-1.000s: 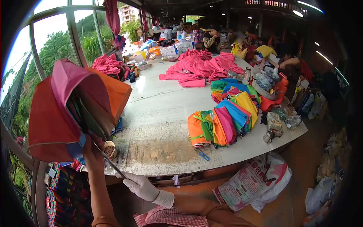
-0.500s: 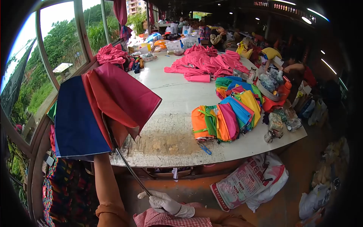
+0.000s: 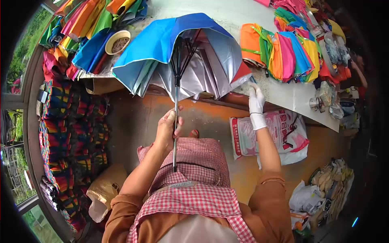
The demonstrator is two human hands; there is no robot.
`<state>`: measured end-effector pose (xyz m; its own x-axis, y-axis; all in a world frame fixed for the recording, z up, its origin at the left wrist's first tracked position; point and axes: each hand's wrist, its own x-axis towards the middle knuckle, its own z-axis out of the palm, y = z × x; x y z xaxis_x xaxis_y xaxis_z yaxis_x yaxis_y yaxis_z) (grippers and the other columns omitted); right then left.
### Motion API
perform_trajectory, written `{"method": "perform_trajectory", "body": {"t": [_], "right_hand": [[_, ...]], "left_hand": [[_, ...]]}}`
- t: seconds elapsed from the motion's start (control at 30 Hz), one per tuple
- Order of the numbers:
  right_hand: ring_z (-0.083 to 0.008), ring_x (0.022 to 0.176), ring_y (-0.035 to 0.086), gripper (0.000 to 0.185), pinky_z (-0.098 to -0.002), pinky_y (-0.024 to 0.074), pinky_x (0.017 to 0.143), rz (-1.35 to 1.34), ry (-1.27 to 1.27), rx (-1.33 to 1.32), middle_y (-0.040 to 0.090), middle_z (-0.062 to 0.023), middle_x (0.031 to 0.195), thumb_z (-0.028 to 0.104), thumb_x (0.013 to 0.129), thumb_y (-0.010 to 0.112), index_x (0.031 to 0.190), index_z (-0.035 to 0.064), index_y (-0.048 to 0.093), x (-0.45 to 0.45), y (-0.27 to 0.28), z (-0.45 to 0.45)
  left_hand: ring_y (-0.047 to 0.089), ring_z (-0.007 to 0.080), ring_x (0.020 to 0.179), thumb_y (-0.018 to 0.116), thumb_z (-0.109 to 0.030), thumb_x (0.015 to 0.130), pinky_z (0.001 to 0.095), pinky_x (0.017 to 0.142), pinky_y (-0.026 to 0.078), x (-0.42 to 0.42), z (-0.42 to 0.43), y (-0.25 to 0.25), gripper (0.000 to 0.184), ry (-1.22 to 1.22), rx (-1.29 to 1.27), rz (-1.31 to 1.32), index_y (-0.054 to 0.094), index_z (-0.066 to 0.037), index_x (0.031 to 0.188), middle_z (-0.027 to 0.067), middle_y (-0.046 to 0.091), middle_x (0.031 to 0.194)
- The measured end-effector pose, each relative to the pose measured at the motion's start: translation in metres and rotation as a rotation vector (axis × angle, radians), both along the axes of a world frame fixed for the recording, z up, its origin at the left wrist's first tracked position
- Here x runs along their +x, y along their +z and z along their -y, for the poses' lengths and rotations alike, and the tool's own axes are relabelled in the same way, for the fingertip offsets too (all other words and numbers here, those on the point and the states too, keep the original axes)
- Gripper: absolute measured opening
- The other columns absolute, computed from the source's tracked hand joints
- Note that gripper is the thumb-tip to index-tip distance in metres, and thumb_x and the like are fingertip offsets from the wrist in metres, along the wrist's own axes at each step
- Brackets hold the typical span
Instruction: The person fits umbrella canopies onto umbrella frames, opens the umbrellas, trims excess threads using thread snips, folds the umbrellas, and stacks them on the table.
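Observation:
A partly opened umbrella (image 3: 158,42) with blue, green and red panels and a silvery lining is above the near table edge. Its ribs and the underside of the canopy face me. My left hand (image 3: 167,127), bare, is closed around the metal shaft below the canopy. The shaft's lower end is over my checked apron (image 3: 194,204). My right hand (image 3: 256,103), in a white glove, is raised beside the right edge of the canopy, by the red panel. Its fingers are stretched out; whether they touch the fabric I cannot tell.
Folded colourful umbrellas (image 3: 287,54) lie on the white table (image 3: 300,95) at right. More stand at left beside a bowl (image 3: 118,42). A printed sack (image 3: 275,135) lies under the table, stacked multicoloured bundles (image 3: 73,133) at left, bags (image 3: 310,198) at lower right.
My view has tilted down. The umbrella has moved right and spread wider. My left hand has come from beneath the canopy to the shaft; my right hand has left the shaft for the canopy's right edge.

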<state>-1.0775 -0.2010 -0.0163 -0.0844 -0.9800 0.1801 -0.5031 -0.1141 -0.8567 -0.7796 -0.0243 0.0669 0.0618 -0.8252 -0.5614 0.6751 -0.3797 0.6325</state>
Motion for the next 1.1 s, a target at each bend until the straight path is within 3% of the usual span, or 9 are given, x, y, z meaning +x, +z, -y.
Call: {"method": "perform_trajectory", "body": {"t": [0.1,0.2,0.3,0.43,0.63,0.7,0.87,0.97,1.1], "right_hand": [[-0.031,0.101,0.054,0.03,-0.0399,0.0437,0.086,-0.455,0.055,-0.115,0.058,-0.0144,0.106,0.022,0.085,0.057,0.11,0.0069,0.058,-0.021,-0.032,0.075],[-0.0333,0.107,0.05,0.039,-0.0439,0.0437,0.087,-0.824,0.069,0.052,0.055,-0.0159,0.111,0.027,0.081,0.061,0.116,0.0118,0.054,0.001,-0.041,0.103],[-0.0338,0.105,0.051,0.042,-0.0443,0.0445,0.086,-0.966,0.113,0.076,0.056,-0.0156,0.109,0.029,0.078,0.064,0.117,0.0162,0.054,0.004,-0.067,0.126],[-0.0322,0.096,0.058,0.042,-0.0432,0.0472,0.08,-0.758,0.15,0.27,0.061,-0.0152,0.097,0.026,0.075,0.065,0.114,0.0163,0.055,-0.007,-0.087,0.146],[-0.0351,0.096,0.058,0.032,-0.0467,0.0471,0.079,-0.987,0.013,0.026,0.059,-0.018,0.104,0.028,0.081,0.059,0.107,0.0099,0.059,-0.009,-0.079,0.132],[-0.0355,0.095,0.059,0.027,-0.0473,0.0478,0.077,-1.028,0.022,0.07,0.06,-0.0187,0.101,0.026,0.083,0.055,0.103,0.0081,0.06,-0.009,-0.08,0.134],[-0.0358,0.089,0.06,0.021,-0.0474,0.0492,0.074,-1.091,0.017,0.163,0.062,-0.0192,0.092,0.023,0.086,0.049,0.096,0.0087,0.061,-0.017,-0.077,0.142],[-0.0357,0.089,0.059,0.02,-0.048,0.0485,0.073,-1.033,0.013,-0.011,0.06,-0.0184,0.091,0.023,0.087,0.048,0.098,0.0093,0.059,-0.019,-0.075,0.13],[-0.0367,0.091,0.059,0.021,-0.0481,0.0476,0.073,-0.901,-0.114,0.086,0.061,-0.0177,0.098,0.024,0.086,0.049,0.101,0.0115,0.059,-0.013,-0.061,0.119]], "left_hand": [[0.032,0.0057,0.038,0.036,-0.025,0.099,0.0199,0.035,0.026,-0.003,-0.008,-0.006,0.033,0.027,0.032,-0.073,0.047,-0.002,0.121,0.0015,0.05,0.066],[0.033,0.0059,0.039,0.039,-0.024,0.099,0.0198,0.035,0.026,-0.005,-0.012,-0.017,0.033,0.045,0.049,-0.115,0.046,-0.002,0.121,0.0018,0.05,0.065],[0.037,0.0065,0.04,0.042,-0.025,0.098,0.0193,0.036,0.027,-0.008,-0.016,-0.027,0.031,0.063,0.05,-0.137,0.048,-0.004,0.119,0.0024,0.053,0.069],[0.043,0.0086,0.043,0.046,-0.025,0.096,0.0199,0.038,0.032,-0.011,-0.017,-0.042,0.029,0.095,0.043,-0.199,0.051,-0.006,0.117,0.0022,0.054,0.071],[0.055,0.0103,0.059,0.057,-0.025,0.09,0.0204,0.051,0.042,-0.008,-0.013,-0.05,0.03,0.039,0.098,-0.134,0.055,-0.005,0.112,0.0019,0.058,0.078],[0.055,0.0081,0.069,0.061,-0.023,0.088,0.0203,0.06,0.045,0.001,-0.009,-0.048,0.033,0.082,0.112,0.182,0.054,-0.004,0.114,0.0006,0.058,0.085],[0.054,0.0065,0.068,0.058,-0.013,0.089,0.0213,0.059,0.045,0.048,-0.001,-0.053,0.024,0.315,0.04,0.561,0.058,-0.002,0.11,0.0026,0.06,0.088],[0.063,0.0211,0.075,0.058,-0.016,0.085,0.0307,0.067,0.05,0.052,0.04,-0.052,0.03,0.209,-0.086,0.984,0.059,0.005,0.107,0.0139,0.063,0.096],[0.06,0.0357,0.097,0.069,-0.041,0.071,0.042,0.084,0.048,0.024,0.166,-0.056,0.083,-0.053,0.0,1.698,0.034,0.006,0.13,0.0219,0.059,0.109]]}}
